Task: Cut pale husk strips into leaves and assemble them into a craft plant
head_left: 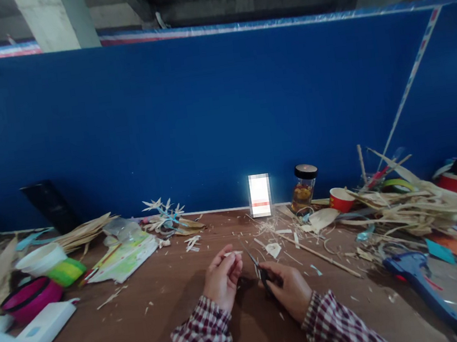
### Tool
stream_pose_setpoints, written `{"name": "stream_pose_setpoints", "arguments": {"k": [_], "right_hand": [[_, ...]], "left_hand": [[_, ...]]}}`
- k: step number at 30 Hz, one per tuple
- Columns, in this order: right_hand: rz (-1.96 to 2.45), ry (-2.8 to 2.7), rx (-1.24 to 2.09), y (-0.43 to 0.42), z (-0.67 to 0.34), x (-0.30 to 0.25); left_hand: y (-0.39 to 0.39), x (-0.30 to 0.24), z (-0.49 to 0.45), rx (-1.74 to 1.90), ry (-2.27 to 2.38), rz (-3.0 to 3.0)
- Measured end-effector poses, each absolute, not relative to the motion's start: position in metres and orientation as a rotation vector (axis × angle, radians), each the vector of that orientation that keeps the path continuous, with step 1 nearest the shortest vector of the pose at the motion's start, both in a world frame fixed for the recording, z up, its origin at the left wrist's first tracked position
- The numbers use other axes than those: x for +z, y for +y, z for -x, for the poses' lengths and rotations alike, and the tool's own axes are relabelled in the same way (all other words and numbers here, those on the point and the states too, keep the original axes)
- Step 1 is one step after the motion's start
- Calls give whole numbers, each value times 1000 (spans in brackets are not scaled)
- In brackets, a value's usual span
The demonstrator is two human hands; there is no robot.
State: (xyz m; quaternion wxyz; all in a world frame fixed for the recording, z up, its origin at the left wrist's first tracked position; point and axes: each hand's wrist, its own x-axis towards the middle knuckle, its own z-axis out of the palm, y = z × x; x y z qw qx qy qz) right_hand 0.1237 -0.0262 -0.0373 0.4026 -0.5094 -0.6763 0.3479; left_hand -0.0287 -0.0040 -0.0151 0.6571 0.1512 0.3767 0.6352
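The left hand (pixel 220 284) is near the lower middle of the frame, its thumb and fingers pinching a small pale piece (pixel 238 252). Just to its right in the frame, the right hand (pixel 290 289) has its fingers curled round the dark handles of the scissors (pixel 265 279); the blades point up and to the left, near the pale piece, and I cannot tell how far apart they stand. Both wrists come out of checked sleeves (pixel 200 337) at the bottom of the frame.

Around the hands, the brown table (pixel 127 330) is strewn with shavings (pixel 267 226), with a pale scrap (pixel 273 250) just above the right hand and a thin stick (pixel 328 260) slanting down to the right. Farther up, a bright, blurred-out rectangle (pixel 260 194) stands near the blue wall (pixel 204 112), left of a dark-lidded jar (pixel 302 195) and a red cup (pixel 340 200). Left of centre lies a spray of pale leaves (pixel 166 213).

Husks (pixel 410 206) heap up at the right, above a blue glue gun (pixel 421 277). At the left are a white cup (pixel 40 258), a magenta bowl (pixel 33 303) and, lower left, a white power strip (pixel 47 329).
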Motion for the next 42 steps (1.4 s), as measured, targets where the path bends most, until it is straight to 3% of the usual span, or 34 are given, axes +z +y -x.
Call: {"name": "stream_pose_setpoints", "arguments": {"k": [7,19,28,42], "right_hand": [[1250,-1773,872,-26,-126,-40],[1244,-1806,788,-28,-126,-38],[1199,-1797,846,-29,-125,-36],[1147,-1796,855,-31,-123,-33]], "left_hand": [[-2,-16,29,1403,869,-313],[-6,-26,25,1329,1133,-1027],[-7,-16,23,1370,981,-441],[-5,-21,23,1388,902,-467]]}}
